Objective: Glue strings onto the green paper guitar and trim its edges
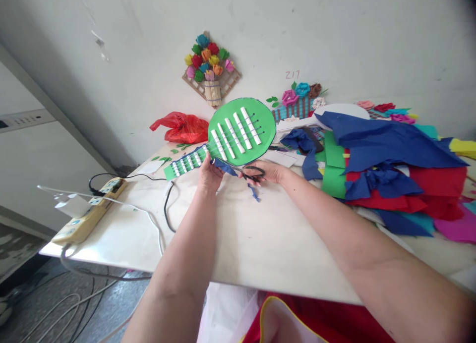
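A green paper guitar (256,116), with white rolled strips across its round body and neck, is raised above the table and tilted. My left hand (210,173) is closed on it where the neck meets the body. Black-handled scissors (254,173) are in my right hand (269,171), just below the round body. Their blades point left, at blue paper (225,166) along the guitar's lower edge. A small blue scrap (254,192) is below the scissors.
Coloured paper (394,140) is heaped on the right. A red plastic bag (182,127) lies behind the guitar neck. On the left, a power strip (89,211) and cables cross the table (245,244). A paper-flower basket (211,70) hangs on the wall.
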`<state>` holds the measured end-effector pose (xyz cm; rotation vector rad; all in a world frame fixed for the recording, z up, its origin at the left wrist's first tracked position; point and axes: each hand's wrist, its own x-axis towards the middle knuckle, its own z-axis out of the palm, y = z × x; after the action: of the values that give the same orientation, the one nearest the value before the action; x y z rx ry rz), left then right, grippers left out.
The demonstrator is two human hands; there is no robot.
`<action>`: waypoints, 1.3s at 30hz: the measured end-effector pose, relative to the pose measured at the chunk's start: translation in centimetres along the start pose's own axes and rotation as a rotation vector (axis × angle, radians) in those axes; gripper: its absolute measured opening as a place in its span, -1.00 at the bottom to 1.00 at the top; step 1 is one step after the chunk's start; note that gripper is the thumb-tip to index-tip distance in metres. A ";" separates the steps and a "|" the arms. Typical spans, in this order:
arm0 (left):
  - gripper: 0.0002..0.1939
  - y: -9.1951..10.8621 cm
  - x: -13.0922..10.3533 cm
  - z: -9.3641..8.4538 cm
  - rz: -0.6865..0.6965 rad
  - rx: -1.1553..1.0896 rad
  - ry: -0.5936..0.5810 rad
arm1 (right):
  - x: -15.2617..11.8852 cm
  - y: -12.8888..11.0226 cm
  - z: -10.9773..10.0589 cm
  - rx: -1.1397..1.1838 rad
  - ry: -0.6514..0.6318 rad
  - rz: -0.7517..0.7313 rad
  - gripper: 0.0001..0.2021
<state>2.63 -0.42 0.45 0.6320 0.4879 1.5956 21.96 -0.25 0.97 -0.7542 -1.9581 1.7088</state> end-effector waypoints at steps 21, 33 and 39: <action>-0.77 -0.1 0.2 -0.2 0.005 0.002 0.004 | 0.2 -0.3 0.5 0.121 0.046 0.058 -0.76; -0.74 -0.2 0.3 -0.5 -0.006 0.009 0.009 | 0.5 -0.4 0.5 0.091 0.079 0.110 -0.82; -0.75 -0.3 0.1 -0.1 0.032 0.001 -0.009 | 0.4 0.1 0.6 -0.015 0.034 0.037 -0.67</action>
<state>2.79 -0.27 0.19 0.6500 0.4744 1.6218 21.30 -0.39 0.77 -0.8238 -1.9475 1.6935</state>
